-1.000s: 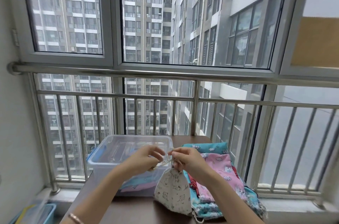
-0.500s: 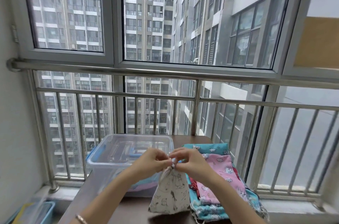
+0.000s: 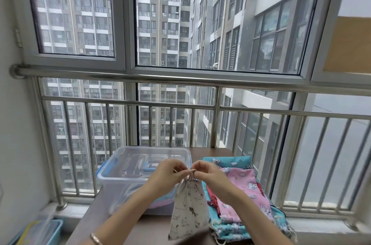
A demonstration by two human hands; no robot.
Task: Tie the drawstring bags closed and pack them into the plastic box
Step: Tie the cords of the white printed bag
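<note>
"Looking at the small white cloth drawstring bag [image 3: 189,208] first: how is it appearing?"

"It is showing a pale fabric scattered with little dark animal drawings, and its mouth is bunching tight while the bottom is spreading wider."

"Which way is it pointing?"

"Its gathered mouth is pointing up and its broad end is hanging down, so the long axis is running nearly upright. Whether the bottom edge is touching the brown wooden table [image 3: 152,230], I cannot tell."

"And the hands?"

"The left hand [image 3: 166,176] and the right hand [image 3: 208,174] are meeting at the bag's neck, fingers curled, each pinching the thin beige drawstring [image 3: 191,172] there (a slim bracelet [image 3: 96,238] is circling the left wrist)."

"Where is the bag sitting among the rest?"

"It is hanging over the table's near part, in front of the clear plastic box with blue latches [image 3: 124,174], where pink and teal cloth is showing through the wall. Just beside it, on the right, a flat pile of pink and teal printed bags [image 3: 245,184] is lying on the table."
</note>
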